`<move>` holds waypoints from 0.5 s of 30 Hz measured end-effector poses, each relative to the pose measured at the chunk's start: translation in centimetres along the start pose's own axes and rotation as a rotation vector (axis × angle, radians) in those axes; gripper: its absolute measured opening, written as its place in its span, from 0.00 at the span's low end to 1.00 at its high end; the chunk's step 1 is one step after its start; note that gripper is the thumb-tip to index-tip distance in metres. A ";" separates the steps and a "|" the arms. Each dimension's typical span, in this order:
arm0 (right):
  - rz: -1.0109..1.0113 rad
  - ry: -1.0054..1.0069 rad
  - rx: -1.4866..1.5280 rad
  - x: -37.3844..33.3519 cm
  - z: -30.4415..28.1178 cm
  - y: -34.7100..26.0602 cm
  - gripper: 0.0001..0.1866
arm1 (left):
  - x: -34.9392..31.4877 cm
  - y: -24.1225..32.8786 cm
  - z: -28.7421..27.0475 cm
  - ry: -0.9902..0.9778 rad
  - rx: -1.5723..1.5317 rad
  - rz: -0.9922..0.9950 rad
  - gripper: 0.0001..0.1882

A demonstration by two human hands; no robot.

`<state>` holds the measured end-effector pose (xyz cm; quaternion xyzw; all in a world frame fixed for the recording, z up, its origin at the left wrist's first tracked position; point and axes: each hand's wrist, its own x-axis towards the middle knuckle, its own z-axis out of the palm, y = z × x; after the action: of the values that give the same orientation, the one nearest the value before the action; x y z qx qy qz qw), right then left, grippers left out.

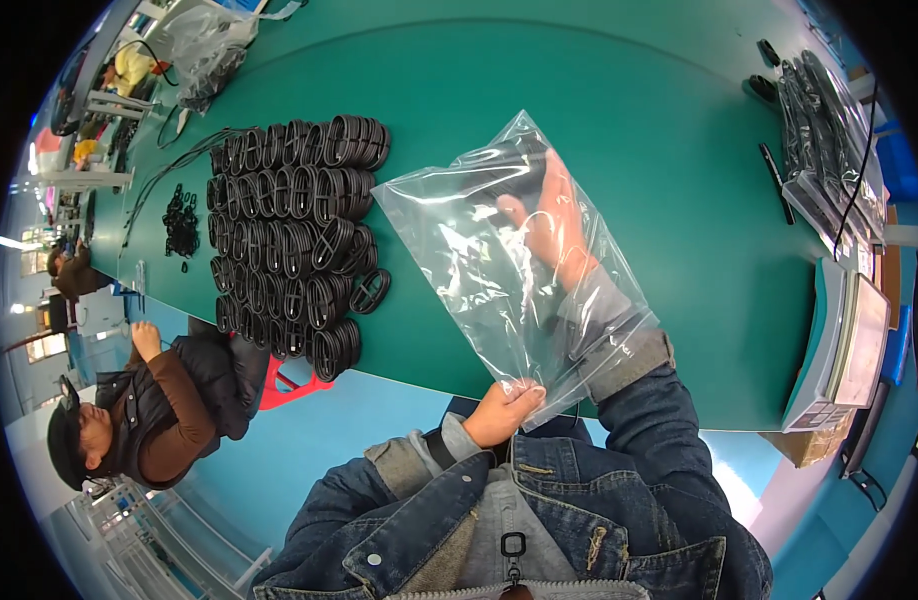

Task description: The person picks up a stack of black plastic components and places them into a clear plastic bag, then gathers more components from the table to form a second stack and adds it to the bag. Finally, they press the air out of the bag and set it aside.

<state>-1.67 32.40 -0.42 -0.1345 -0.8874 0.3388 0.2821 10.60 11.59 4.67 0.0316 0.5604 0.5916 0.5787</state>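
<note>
A large clear plastic bag (457, 255) is held up in front of me over the green table. Its near edge is pinched in my left hand (497, 412), fingers closed on the plastic. My right hand (559, 232) reaches inside the bag up to the forearm, near its far end. Between that thumb and those fingers sits a dark bundle (507, 172) that looks like black coiled cable. Glare on the plastic blurs its details. Left of the bag, black coiled cables (279, 215) stand in several rows, with one loose coil (370, 291) beside them.
Small black parts (181, 222) lie in a pile on the green table (679, 120). Filled bags (819, 130) and a black pen (776, 182) lie at the right, near a grey scale (829, 345). A co-worker (169, 400) sits at the left by a red stool (289, 385).
</note>
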 end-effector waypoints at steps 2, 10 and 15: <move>0.010 -0.002 -0.012 -0.1 -0.4 1.3 0.41 | 0.0 -0.2 -0.2 -0.025 0.011 -0.011 0.13; 0.106 0.166 0.298 -0.4 0.5 1.6 0.20 | 0.2 -1.7 -0.8 -0.009 -0.017 -0.043 0.14; 0.064 0.152 -0.017 0.4 -1.0 0.6 0.20 | 0.4 -1.4 -0.7 -0.002 0.019 -0.005 0.14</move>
<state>-1.35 33.56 -0.04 -0.1902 -0.8615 0.3291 0.3365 10.89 11.04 3.21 0.0363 0.5657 0.5847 0.5804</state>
